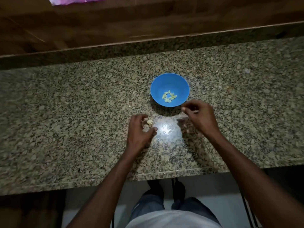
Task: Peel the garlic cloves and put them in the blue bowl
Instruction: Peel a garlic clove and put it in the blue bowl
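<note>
Reaching with left hand (139, 130), grip loose, cupped around garlic piece (149, 122) on table (65, 112). Right hand (199, 116) pinched shut; contents unclear. Blue bowl (158, 83) with peeled cloves (169, 96) just beyond. Better: pinch firmly, strip skin, drop over rim.

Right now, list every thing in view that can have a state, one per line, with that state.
blue bowl: upright on the counter, holding cloves.
peeled cloves: a small cluster at the bowl's bottom.
garlic piece: on the counter, between the left hand's fingers.
left hand: curled around the garlic piece, fingertips on the counter.
right hand: fingers pinched beside the bowl's rim; contents too blurred to tell.
granite counter: otherwise bare.
</note>
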A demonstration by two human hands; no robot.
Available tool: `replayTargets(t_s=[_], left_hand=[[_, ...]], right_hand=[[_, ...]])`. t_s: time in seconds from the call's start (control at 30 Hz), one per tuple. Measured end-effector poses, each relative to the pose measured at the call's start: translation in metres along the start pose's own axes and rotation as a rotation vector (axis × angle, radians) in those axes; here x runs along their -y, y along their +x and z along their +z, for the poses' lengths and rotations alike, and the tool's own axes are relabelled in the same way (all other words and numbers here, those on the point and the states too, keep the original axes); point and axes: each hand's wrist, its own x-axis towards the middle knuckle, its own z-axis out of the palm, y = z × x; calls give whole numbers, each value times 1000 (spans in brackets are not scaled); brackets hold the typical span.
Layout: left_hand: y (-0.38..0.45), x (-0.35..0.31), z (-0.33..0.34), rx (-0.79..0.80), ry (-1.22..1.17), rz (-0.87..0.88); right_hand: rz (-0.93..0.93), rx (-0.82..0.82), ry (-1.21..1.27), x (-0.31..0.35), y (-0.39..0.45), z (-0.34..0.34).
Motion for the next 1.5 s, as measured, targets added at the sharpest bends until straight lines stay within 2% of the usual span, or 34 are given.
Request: replayTargets(t_s=[0.1, 0.33, 0.43, 0.5, 0.63, 0.77, 0.83, 1.03, 1.33, 1.5], left_hand=[[6, 6, 9, 68, 54, 49], [13, 14, 12, 10, 43, 85], [3, 2, 3, 23, -257, -96], [-5, -10, 0, 31, -507, -226], [-22, -35, 6, 2, -820, -422], [-28, -53, 22, -94, -948, -509], [-28, -61, 31, -135, -980, -533], [-37, -81, 46, -216, -909, -476], [-35, -79, 26, -49, -494, -217], [-33, -81, 21, -53, -365, -170]], right_hand=[[-17, -1, 29, 20, 30, 6], [-33, -18, -82, 32, 61, 22], [-23, -44, 40, 29, 34, 19], [24, 55, 168, 24, 10, 21], [160, 298, 417, 6, -30, 32], [293, 386, 653, -7, -39, 44], [301, 412, 711, -10, -38, 45], [301, 365, 772, -16, -34, 43], [217, 414, 679, -24, -26, 31], [196, 431, 639, -24, -25, 27]])
